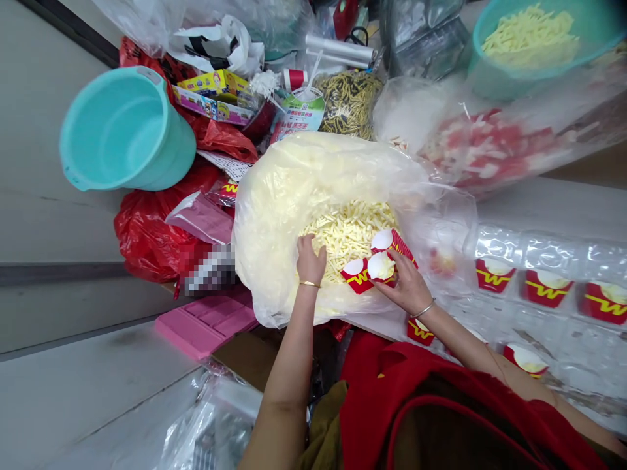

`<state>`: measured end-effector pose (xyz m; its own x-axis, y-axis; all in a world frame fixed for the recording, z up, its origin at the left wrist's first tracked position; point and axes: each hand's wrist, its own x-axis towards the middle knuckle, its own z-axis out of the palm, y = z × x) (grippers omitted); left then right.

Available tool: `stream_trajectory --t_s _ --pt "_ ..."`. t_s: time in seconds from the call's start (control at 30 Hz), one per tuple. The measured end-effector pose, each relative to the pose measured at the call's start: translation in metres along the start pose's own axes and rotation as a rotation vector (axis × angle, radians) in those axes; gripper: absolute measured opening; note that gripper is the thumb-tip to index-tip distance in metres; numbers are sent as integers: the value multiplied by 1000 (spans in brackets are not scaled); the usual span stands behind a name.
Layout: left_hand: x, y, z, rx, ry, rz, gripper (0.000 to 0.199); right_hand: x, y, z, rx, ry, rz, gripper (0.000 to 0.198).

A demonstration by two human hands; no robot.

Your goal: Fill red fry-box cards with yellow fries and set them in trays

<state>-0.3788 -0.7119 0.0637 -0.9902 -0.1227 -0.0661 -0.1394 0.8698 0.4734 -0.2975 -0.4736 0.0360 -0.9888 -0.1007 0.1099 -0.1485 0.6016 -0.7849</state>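
Note:
A large clear plastic bag lies open in front of me, holding a heap of pale yellow fry-shaped sticks. My left hand is at the heap's left edge, thumb and fingers apart, with nothing visible in it. In my right hand is a small red fry carton with a white inside and a few pale sticks at its mouth. Beside it, on the sticks, lie another red carton with a yellow zigzag and a nested stack of red cartons.
Clear plastic trays on the right hold several red cartons. A turquoise bucket stands at left, and a turquoise tub with pale sticks at upper right. Behind the bag are a bag of brownish-gold pieces and a bag of red-and-white pieces.

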Motion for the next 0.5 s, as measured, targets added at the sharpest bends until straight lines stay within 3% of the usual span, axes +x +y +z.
stream_trajectory --t_s 0.13,0.23,0.37,0.5 --pt "-17 29 16 241 -198 147 15 -6 0 0 -4 -17 -8 73" --pt "-21 38 25 224 -193 113 10 -8 0 -1 -5 -21 -6 74" --pt "-23 34 10 -99 -135 -10 8 -7 0 -3 -9 -21 12 74" --pt "-31 39 -21 -565 -343 -128 16 -3 -9 0 10 -28 8 75"
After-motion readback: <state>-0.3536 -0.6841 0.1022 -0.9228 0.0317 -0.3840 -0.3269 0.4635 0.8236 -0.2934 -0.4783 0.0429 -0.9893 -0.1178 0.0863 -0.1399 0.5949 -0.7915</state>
